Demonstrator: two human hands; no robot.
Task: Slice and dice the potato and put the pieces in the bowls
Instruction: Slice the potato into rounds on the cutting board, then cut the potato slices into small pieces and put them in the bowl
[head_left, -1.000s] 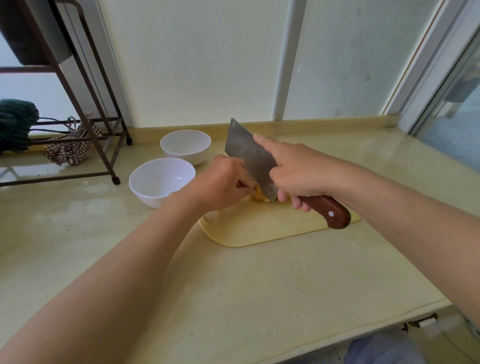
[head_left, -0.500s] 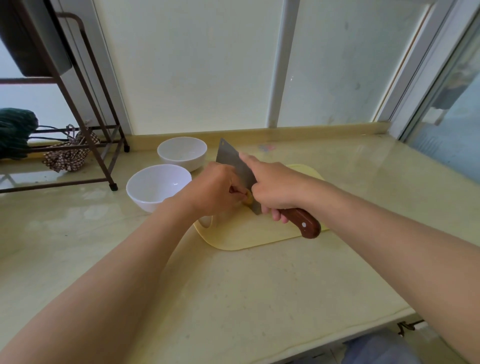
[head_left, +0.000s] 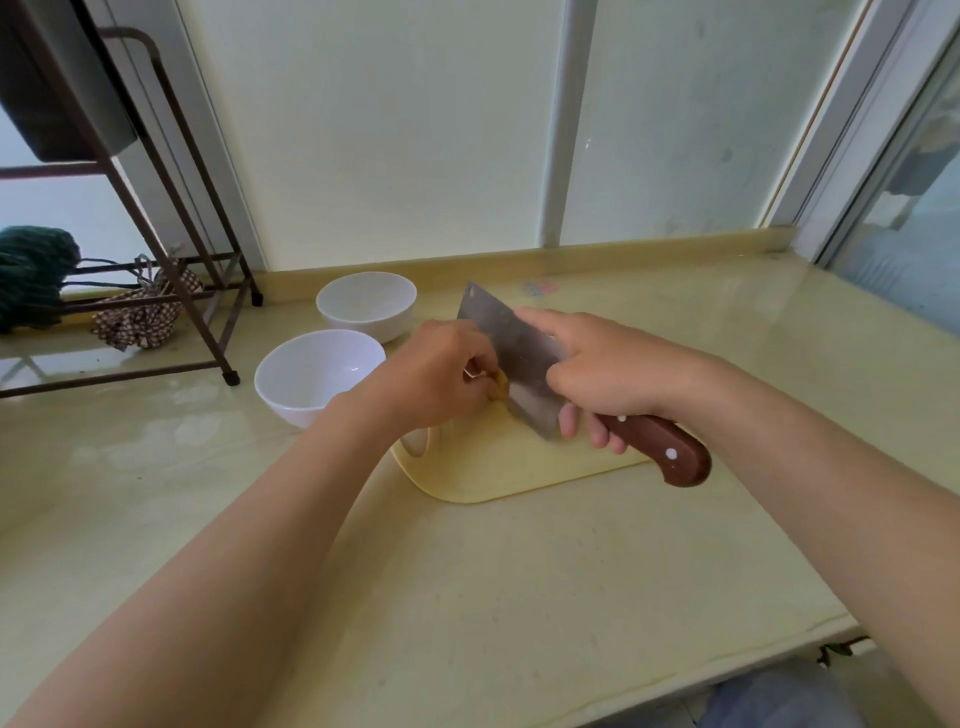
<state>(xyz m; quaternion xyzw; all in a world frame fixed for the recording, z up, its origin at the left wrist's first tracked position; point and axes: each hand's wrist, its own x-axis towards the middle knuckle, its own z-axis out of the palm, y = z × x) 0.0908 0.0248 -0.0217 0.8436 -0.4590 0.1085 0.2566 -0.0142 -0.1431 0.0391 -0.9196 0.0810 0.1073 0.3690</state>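
Head view: right hand (head_left: 605, 371) grips the cleaver (head_left: 511, 358) by its wooden handle, forefinger laid along the blade; left hand (head_left: 441, 376) curls over the potato (head_left: 500, 387), steadying it against the blade on the cutting board (head_left: 498, 467). Two white bowls (head_left: 317, 371) sit just left of the left hand.

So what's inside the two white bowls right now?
Nothing visible: the near bowl and far bowl show bare white insides. Each bowl's nearer inner wall is hidden behind its own rim.

No legible text or numbers.
A small red-and-blue mark (head_left: 540, 287) sits on the countertop (head_left: 519, 597) near the back ledge (head_left: 519, 261), past the cleaver (head_left: 511, 353) tip; too blurred to read as lettering or logo.
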